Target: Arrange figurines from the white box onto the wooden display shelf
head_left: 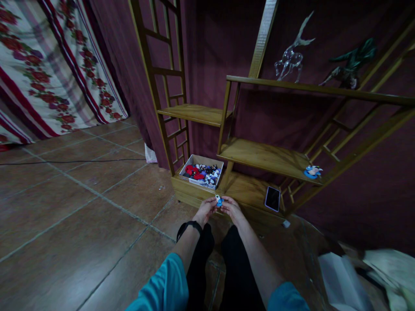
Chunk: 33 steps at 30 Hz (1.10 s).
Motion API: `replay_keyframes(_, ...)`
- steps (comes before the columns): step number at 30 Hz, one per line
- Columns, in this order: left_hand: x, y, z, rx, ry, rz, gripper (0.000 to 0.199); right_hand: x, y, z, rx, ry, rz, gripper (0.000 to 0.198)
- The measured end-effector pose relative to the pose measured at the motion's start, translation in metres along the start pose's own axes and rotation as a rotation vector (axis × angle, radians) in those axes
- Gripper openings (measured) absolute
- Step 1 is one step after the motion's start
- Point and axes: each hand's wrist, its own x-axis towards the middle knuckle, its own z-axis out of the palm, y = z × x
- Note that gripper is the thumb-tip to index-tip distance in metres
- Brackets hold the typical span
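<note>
Between my two hands is a small white-and-blue figurine, held in front of the low shelf unit. My left hand, with a dark band at the wrist, has its fingers closed on the figurine's left side. From the other side my right hand grips it with the fingertips. Just beyond my hands, a shallow cardboard box sits on the lowest board, filled with several small red, white, black and purple figures. Another blue-and-white figurine stands at the right end of the middle shelf.
A phone leans at the lower right of the wooden unit. On the upper shelf stand a clear deer ornament and a dark green sculpture. A white container and pale cloth lie at the right on the floor.
</note>
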Motion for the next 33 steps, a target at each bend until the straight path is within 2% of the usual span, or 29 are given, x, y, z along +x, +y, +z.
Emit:
replay_keyframes(7, 0.0051, -0.0042, -0.0025, -0.036, -0.051, 0.055, 0.021, 0.0046, 0.0035, -0.0023, 0.065, -0.02, 0.01, 0.034)
replay_keyframes(12, 0.0081, -0.0067, -0.0042, -0.056, -0.033, 0.084, 0.019, 0.006, 0.0068, -0.0043, 0.079, -0.059, 0.031, 0.03)
replay_keyframes(33, 0.0011, -0.0018, -0.0029, -0.096, 0.02, 0.039, 0.013, 0.0105, 0.0075, -0.0067, 0.086, 0.002, 0.066, 0.023)
